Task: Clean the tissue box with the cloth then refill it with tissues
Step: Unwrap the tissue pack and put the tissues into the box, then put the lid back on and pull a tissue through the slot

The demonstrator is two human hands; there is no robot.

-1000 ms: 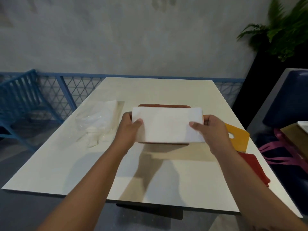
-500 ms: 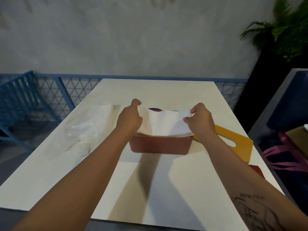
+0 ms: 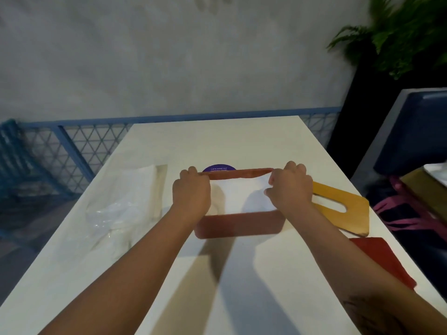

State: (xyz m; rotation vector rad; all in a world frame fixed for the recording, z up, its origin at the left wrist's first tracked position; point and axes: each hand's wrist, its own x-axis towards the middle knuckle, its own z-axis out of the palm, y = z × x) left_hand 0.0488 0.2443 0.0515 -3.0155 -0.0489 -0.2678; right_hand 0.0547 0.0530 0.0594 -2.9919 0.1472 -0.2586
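Fingers point(image 3: 192, 170) of the left hand point(image 3: 192, 197) curl down over the left end of the tissues point(image 3: 238, 192). Their tips are hidden inside the tissue box point(image 3: 239, 224), so I cannot tell whether they grip the stack or only press on it. On the right hand point(image 3: 290, 192), the fingers point(image 3: 294, 166) and thumb are curled round the right end of the same white stack.

The tissues lie inside the open red tissue box, which stands near the middle of the pale worktop point(image 3: 217, 274). A yellow lid point(image 3: 343, 209) with a slot lies flat just right of the box, partly under the right wrist. The red cloth point(image 3: 382, 262) lies nearer, at the worktop's right edge. A crumpled clear plastic wrapper point(image 3: 121, 209) lies left of the box. Just beyond the box's far wall, a purple sticker point(image 3: 219, 168) shows.
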